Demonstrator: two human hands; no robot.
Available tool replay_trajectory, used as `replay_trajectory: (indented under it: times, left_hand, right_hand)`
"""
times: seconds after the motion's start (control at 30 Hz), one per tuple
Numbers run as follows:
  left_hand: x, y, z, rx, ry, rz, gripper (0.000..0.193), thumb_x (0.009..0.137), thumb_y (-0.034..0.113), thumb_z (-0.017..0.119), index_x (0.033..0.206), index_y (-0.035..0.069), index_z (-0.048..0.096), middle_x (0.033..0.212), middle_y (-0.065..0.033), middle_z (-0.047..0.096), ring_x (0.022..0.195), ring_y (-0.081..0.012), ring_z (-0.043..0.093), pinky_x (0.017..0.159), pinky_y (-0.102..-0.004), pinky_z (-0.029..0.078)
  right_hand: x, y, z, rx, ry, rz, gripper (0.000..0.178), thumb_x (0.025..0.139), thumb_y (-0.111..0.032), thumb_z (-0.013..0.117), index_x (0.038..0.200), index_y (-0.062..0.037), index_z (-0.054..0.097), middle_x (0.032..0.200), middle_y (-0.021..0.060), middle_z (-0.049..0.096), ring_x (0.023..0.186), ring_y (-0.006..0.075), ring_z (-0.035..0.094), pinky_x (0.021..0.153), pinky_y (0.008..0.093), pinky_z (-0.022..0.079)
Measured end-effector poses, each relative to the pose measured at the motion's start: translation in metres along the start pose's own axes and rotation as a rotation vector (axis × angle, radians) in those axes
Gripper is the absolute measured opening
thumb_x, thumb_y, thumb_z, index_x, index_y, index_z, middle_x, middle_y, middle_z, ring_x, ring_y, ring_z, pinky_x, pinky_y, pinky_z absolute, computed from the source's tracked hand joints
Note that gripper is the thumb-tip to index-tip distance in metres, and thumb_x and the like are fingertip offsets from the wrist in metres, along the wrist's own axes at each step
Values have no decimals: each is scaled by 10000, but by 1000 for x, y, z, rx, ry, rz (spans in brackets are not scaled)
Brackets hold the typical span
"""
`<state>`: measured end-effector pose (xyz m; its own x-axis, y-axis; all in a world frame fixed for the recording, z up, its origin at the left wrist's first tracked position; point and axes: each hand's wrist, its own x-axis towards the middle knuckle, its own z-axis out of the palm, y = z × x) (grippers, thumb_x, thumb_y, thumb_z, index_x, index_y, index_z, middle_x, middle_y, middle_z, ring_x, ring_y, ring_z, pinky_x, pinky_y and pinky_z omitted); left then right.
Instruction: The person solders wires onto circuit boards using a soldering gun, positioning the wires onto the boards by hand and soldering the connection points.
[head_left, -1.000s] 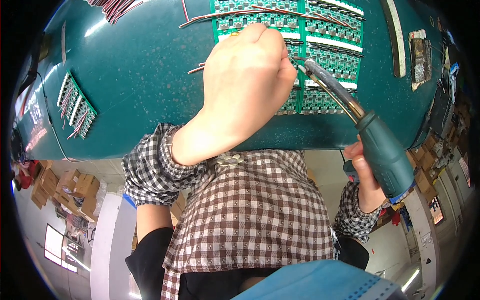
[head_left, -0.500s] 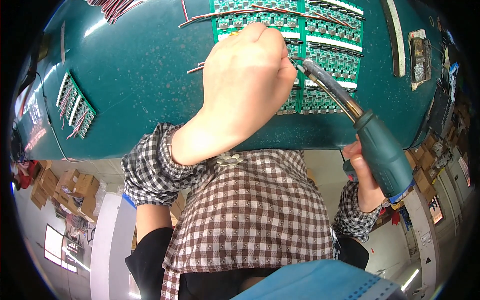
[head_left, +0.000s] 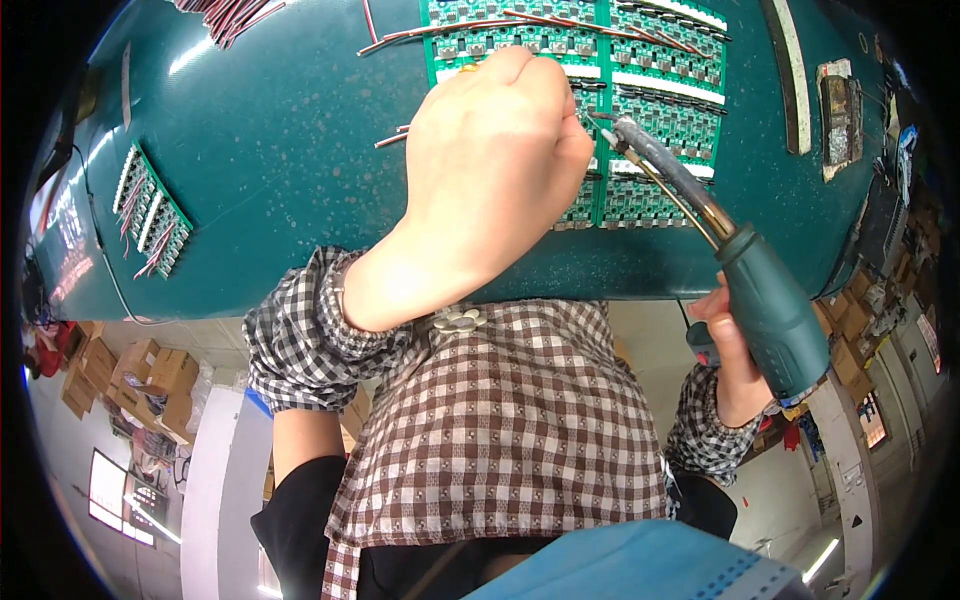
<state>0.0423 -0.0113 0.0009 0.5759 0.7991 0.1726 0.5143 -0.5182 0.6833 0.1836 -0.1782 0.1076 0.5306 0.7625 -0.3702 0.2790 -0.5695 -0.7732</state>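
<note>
My left hand (head_left: 500, 150) is closed in a pinch over the green circuit boards (head_left: 665, 130), its fingertips mostly hidden beneath it. The tail of a thin red, black and white wire (head_left: 390, 139) sticks out at its left side and runs under the hand. Wrapped around the green handle of a soldering iron (head_left: 770, 305) is my right hand (head_left: 733, 345). The iron slants up and left, with a thin metal tube along its shaft. Its tip lies just right of my left fingertips, over the boards; contact cannot be made out.
More loose wires (head_left: 560, 20) lie across the boards' far part, and a wire bundle (head_left: 230, 15) sits at the far left. A smaller board with wires (head_left: 150, 215) is on the left of the green tabletop (head_left: 290, 160). At right are a pale strip (head_left: 788, 75) and a worn metal block (head_left: 840, 120).
The soldering iron's tip has shifted slightly right, away from my left fingertips, and its handle has shifted a little with my right hand. My left hand stays in place.
</note>
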Motion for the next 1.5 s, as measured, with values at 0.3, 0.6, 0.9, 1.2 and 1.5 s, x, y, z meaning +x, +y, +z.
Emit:
replay_trajectory:
  times: [0.3,0.6,0.9,1.2,1.5]
  left_hand:
    - [0,0,0,-6,10,-2,114,654,42,651,684,65,544,619,-31,474,543,-186,496,503,-308,413]
    - [-2,0,-1,4,5,1,121,656,37,659,687,63,544,624,-31,479,574,-194,509,527,-311,424]
    - [-2,2,1,13,17,-15,126,661,44,660,687,74,541,615,-21,468,571,-190,501,527,-318,414]
    - [-3,2,1,-4,34,3,140,657,38,664,691,79,535,611,-17,461,566,-186,497,520,-313,406]
    - [-3,2,2,3,32,-3,144,654,34,665,695,78,535,609,-15,459,555,-180,488,512,-309,397]
  right_hand:
    - [0,4,0,84,11,-51,384,767,-89,643,1068,118,523,765,126,585,663,214,584,626,348,505]
    - [-2,1,4,104,45,69,394,781,-117,640,1073,118,518,791,138,594,697,248,592,645,367,529]
    - [-2,5,2,106,-7,-11,376,776,-68,621,1078,126,508,765,127,578,680,229,574,653,368,492]
    - [-3,5,3,86,21,-1,376,765,-55,629,1078,120,515,759,123,575,663,217,569,633,357,497]
    - [-2,4,3,50,7,-19,371,765,-53,641,1076,110,520,767,123,587,664,214,585,651,355,495]
